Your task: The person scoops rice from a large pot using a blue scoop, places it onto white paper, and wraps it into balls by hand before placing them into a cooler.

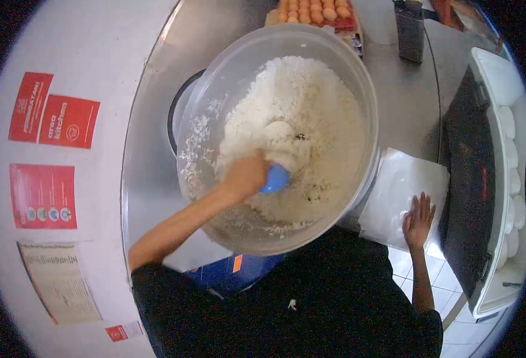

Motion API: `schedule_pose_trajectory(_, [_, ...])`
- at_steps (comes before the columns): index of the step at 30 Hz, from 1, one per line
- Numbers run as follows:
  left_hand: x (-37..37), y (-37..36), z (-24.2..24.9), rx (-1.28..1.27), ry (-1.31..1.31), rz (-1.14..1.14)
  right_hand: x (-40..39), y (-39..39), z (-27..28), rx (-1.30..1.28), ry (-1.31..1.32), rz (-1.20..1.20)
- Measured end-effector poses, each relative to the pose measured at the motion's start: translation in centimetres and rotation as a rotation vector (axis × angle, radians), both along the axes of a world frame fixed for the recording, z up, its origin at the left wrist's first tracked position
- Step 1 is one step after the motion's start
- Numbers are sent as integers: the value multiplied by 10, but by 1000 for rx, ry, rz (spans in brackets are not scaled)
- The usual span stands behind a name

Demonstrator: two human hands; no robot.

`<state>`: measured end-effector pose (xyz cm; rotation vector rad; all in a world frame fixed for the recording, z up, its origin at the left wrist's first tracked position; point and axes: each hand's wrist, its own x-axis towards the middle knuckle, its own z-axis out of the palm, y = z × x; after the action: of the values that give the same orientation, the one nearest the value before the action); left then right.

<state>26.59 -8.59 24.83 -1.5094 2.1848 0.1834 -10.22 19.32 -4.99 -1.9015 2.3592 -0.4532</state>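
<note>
A large translucent plastic tub (367,95) stands on the metal counter with a heap of white flour-like powder (287,83) in it. Small dark flecks show in the powder. My left hand (245,176) reaches into the tub, its fingers closed around a blue plastic scoop (276,178) pressed into the powder. The fingers are partly blurred, and the scoop's full shape is hidden. Off to the right, my right hand (419,221) lies flat with fingers spread on a stack of clear plastic sheets or bags (403,179), holding nothing.
Brown eggs (316,12) sit in a tray behind the tub. A dark container (410,30) stands at the back right. On the right is an open white-rimmed box (480,304) with rounded white pieces (513,185). Red signs (69,121) hang on the left wall.
</note>
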Motion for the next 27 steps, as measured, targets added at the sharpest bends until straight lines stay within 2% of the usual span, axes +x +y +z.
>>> schedule_pose_trajectory(2, [2,7,-2,54,-52,-63,-4,1,1,-51,3,-2])
schedule_pose_trajectory(4, [-8,2,33,-30,126,-32,-9,1,0,1,10,-14])
schedule_pose_trajectory(5, [-12,-7,33,-28,117,-52,-4,2,-1,58,7,-27])
schedule_pose_trajectory(7, [-12,-2,23,32,126,-288,1,3,7,51,-15,-19])
schedule_pose_trajectory(8, [-13,-1,17,27,133,-279,-1,0,10,25,-22,-25])
schedule_pose_trajectory(10, [-29,-14,13,21,50,-69,-5,-1,3,11,-1,-25])
schedule_pose_trajectory(11, [-28,-23,22,24,48,-83,-3,2,0,9,0,-18])
schedule_pose_trajectory(13, [-27,-47,57,-113,205,-84,-1,2,1,-3,-8,-30])
schedule_pose_trajectory(15, [-10,-89,14,-195,148,-174,-2,3,4,-16,-3,-8])
schedule_pose_trajectory(16, [5,-97,-7,-279,83,-258,0,3,6,-12,12,-8])
schedule_pose_trajectory(17, [14,-90,-18,-284,85,-247,0,1,7,-12,28,-12])
schedule_pose_trajectory(18, [14,-86,-26,-229,141,-258,-3,-1,4,-24,37,-18])
schedule_pose_trajectory(20, [-11,-84,-11,-171,199,-325,-3,2,-6,15,-12,-54])
schedule_pose_trajectory(22, [-34,-58,35,-45,265,82,1,-1,9,44,-37,-68])
schedule_pose_trajectory(24, [-1,-57,-15,9,209,27,1,-1,15,-53,-25,-32])
schedule_pose_trajectory(26, [-12,-63,-10,33,166,-86,-2,-4,6,-38,-4,-39])
schedule_pose_trajectory(27, [-33,-44,24,19,218,-18,-1,1,2,2,4,-38])
